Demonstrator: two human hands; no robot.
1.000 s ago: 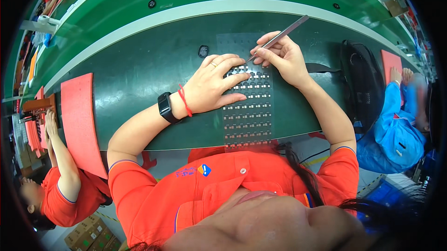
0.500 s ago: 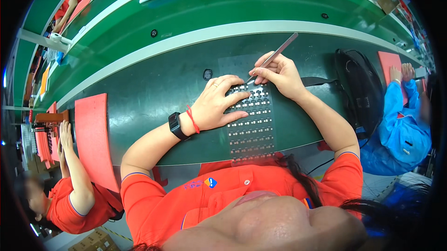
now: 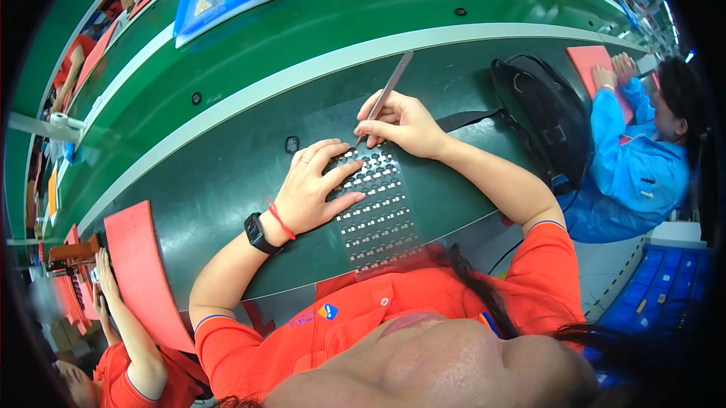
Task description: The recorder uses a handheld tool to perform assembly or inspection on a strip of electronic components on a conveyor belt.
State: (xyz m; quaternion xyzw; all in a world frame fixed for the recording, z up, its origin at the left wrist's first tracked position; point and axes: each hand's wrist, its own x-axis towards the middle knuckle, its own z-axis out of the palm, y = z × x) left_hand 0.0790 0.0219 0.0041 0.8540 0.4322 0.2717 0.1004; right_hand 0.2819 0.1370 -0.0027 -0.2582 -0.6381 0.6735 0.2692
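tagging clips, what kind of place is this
Probably an assembly workshop: a clear sheet with rows of tiny parts, tweezers in the right hand, and a co-worker along the green bench.

Free surface (image 3: 200,196) stretches between the red foam pad (image 3: 140,264) and the left hand (image 3: 304,192), with a small black oval piece (image 3: 293,144) near its fingers (image 3: 344,172). To the right of the right hand (image 3: 406,127), a black strap (image 3: 467,117) and black bag (image 3: 548,124) obstruct sideways passage.

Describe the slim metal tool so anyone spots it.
On the dark green tabletop, find the clear sheet with rows of small pieces. Near its far rows, the right hand holds the slim metal tool, slanting up and right in the picture. Unlike the pieces, it is long and thin.
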